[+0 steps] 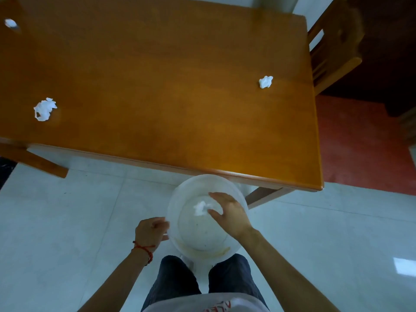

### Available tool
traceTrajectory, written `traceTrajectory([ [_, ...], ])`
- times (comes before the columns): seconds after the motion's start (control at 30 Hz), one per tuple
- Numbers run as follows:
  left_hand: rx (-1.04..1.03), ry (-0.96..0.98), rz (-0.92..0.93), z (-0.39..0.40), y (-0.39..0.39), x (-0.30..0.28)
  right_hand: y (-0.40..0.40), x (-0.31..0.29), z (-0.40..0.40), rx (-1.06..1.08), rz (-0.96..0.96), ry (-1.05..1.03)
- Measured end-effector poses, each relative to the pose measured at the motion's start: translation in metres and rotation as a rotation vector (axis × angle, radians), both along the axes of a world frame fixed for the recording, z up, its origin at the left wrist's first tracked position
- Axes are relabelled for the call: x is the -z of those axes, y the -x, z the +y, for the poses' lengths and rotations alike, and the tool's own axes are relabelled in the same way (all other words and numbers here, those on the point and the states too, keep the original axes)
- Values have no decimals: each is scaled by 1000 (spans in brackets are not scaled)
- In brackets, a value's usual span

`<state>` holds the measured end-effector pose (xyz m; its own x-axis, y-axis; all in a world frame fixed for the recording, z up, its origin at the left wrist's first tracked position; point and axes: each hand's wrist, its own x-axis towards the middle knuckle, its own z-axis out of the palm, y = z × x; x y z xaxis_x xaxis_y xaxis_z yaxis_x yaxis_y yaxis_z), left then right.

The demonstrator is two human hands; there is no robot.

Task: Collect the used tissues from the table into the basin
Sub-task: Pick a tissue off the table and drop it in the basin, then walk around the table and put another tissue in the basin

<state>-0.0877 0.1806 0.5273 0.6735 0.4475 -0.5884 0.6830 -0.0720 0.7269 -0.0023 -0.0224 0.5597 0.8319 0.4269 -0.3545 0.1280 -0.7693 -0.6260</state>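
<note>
I see the wooden bench (168,86), and just below its near edge the white basin (180,199), held over the pale floor (67,210). A wooden chair (331,52) stands at the right side. My left hand (149,230) has its grip closed on the basin's left rim. My right hand (229,212) hovers over the basin with fingers spread, holding nothing. One tissue (201,208) lies inside the basin. Three more tissues remain on the bench: left (45,109), right (265,82), far left corner (10,23).
</note>
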Motion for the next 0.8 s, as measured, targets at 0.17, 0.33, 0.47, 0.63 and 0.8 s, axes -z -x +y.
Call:
traceTrajectory([
  [0.17, 36, 60, -34, 0, 2, -6, 30, -1, -23, 225, -123, 3],
  [0.33, 166, 64, -41, -5, 6, -4, 70, 3, -57, 518, -273, 37],
  [0.47, 298, 59, -37, -18, 8, -4, 110, 7, -80, 760, -173, 23],
  [0.63, 458, 36, -34, -45, 9, -7, 154, 8, -105, 1040, 18, -104],
  [0.8, 626, 32, -41, -82, 10, -14, 193, 7, -138, 1235, 94, -160],
])
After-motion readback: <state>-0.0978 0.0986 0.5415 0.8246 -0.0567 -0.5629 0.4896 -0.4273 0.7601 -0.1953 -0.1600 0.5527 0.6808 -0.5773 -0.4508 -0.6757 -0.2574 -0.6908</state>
